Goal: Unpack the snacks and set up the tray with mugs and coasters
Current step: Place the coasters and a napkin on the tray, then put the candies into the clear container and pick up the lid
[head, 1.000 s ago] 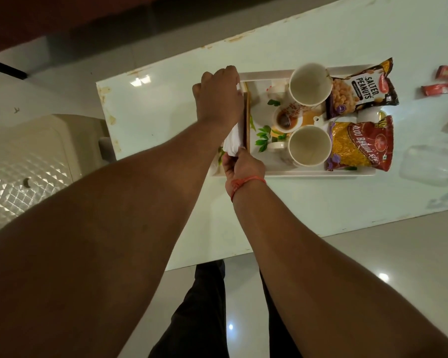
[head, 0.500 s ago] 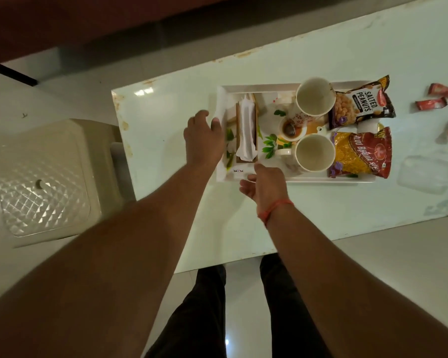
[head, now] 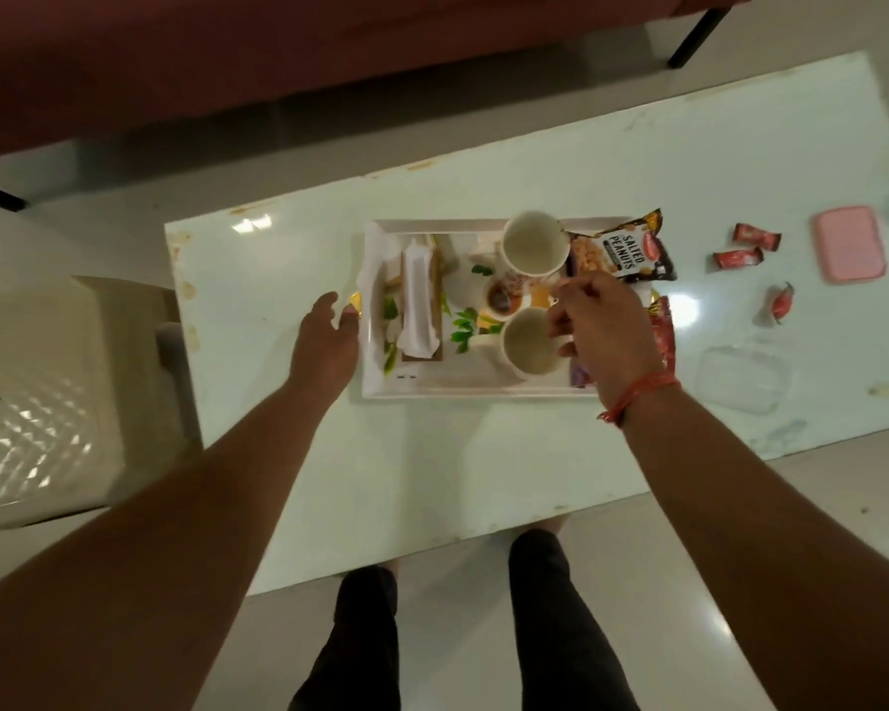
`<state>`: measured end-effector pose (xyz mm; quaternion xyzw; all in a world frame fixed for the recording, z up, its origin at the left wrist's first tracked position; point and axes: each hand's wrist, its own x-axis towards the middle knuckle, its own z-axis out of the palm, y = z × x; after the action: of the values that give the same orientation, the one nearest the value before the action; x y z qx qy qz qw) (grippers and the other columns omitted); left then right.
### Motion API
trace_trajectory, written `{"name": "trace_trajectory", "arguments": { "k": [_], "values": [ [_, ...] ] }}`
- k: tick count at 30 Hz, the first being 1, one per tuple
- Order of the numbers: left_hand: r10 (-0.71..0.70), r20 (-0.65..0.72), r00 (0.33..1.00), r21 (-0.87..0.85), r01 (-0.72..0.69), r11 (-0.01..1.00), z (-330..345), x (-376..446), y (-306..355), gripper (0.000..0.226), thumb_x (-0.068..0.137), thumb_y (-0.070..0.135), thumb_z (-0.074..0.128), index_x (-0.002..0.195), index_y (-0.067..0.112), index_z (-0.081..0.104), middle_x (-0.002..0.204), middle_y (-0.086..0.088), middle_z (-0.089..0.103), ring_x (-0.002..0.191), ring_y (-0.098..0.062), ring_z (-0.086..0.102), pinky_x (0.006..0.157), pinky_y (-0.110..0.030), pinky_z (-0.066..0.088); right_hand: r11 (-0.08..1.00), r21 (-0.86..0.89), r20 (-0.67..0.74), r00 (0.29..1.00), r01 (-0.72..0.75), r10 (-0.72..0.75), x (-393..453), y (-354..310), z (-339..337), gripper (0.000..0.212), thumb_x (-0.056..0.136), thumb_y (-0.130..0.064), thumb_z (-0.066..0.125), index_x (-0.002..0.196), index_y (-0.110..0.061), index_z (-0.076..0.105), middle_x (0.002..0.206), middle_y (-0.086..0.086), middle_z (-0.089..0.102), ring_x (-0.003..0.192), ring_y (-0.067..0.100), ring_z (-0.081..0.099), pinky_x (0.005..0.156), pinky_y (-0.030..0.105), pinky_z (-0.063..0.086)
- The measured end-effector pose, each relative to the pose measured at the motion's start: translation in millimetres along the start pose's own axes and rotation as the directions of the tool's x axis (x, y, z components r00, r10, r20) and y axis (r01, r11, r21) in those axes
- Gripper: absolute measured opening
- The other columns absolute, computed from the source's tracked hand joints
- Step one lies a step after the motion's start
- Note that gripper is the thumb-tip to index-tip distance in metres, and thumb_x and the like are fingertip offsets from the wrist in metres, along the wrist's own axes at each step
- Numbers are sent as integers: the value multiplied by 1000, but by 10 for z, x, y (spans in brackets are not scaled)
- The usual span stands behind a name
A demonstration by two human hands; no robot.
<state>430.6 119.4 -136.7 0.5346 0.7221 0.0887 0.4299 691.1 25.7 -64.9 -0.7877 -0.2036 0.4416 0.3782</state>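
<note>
A white floral tray [head: 463, 390] lies on the pale table [head: 432, 479]. On it stand two white mugs, the far mug [head: 534, 243] and the near mug [head: 527, 343], with a small cup [head: 499, 299] between them. A wooden holder with white napkins [head: 421, 305] sits at the tray's left end. A salted peanuts packet [head: 619, 254] and a red snack packet [head: 663, 336] lie at the right end. My left hand [head: 327, 341] is open, fingertips at the tray's left rim. My right hand [head: 601, 325] hovers over the near mug and red packet, fingers loosely curled, holding nothing visible.
Three red sweet wrappers [head: 737, 258] lie on the table to the right of the tray. A pink lid [head: 849, 244] and a clear plastic box [head: 742, 374] lie further right. A cream stool [head: 47, 397] stands left of the table; a dark red sofa [head: 227, 59] is behind.
My right hand moved from the tray's near edge to the right, over the near mug. My left hand stayed at the tray's left rim. The view pulled back.
</note>
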Motion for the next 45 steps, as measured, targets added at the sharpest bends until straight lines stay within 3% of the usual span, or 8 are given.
{"name": "trace_trajectory", "arguments": {
  "k": [5,8,12,14,27,32,37,45],
  "values": [
    [-102,-51,994,-37,100,994,202,91,212,49,102,38,38,148,21,37,150,-9,45,135,-30,44,114,-42,33,963,-266,-253,960,46,-116,720,248,-814,20,95,-31,49,96,-14,59,92,2,63,84,19,56,74,28,39],
    [-188,-34,982,-93,184,978,311,98,378,51,102,40,32,150,22,34,155,-6,38,138,-29,39,116,-44,30,906,-418,-191,981,-69,-14,1063,414,-1106,31,100,-35,43,97,-7,56,101,11,63,84,22,58,76,28,39],
    [-245,-37,969,-153,237,959,325,120,453,54,102,46,30,143,15,43,149,-13,44,135,-34,43,115,-48,32,934,-165,42,944,-316,327,1189,520,-1126,57,98,-62,32,104,-12,58,104,12,67,94,26,65,81,39,55],
    [-260,-8,966,-182,255,950,308,144,472,56,102,48,29,143,13,43,148,-15,45,134,-35,44,113,-49,35,929,-96,85,927,-358,366,1183,520,-1102,61,97,-66,28,103,-15,62,98,8,67,92,25,65,83,39,55],
    [-503,129,855,-399,509,763,231,57,456,68,93,71,30,134,20,51,121,-4,55,117,-27,52,102,-53,45,939,-197,27,956,-281,292,1334,389,-1040,64,92,-75,24,84,-26,66,92,7,70,96,28,67,98,48,51],
    [-515,147,845,-414,525,743,253,-22,440,65,93,71,29,128,20,52,112,-6,59,110,-29,56,92,-51,50,933,-288,14,973,-218,232,1479,245,-1003,77,95,-72,19,114,-13,66,103,15,69,101,31,65,101,45,48],
    [-515,135,846,-422,519,743,258,-48,444,61,95,68,27,127,23,52,116,-7,61,110,-29,58,79,-47,51,921,-335,8,977,-199,213,1577,145,-961,79,95,-71,18,119,-12,66,107,17,67,105,32,63,104,46,45],
    [-519,103,848,-388,515,765,281,-5,424,62,95,67,25,126,22,54,119,-10,62,110,-31,59,90,-49,53,904,-373,12,973,-210,231,1633,182,-907,86,92,-74,17,127,-10,63,116,19,67,109,34,62,106,48,44]
  ]
}}
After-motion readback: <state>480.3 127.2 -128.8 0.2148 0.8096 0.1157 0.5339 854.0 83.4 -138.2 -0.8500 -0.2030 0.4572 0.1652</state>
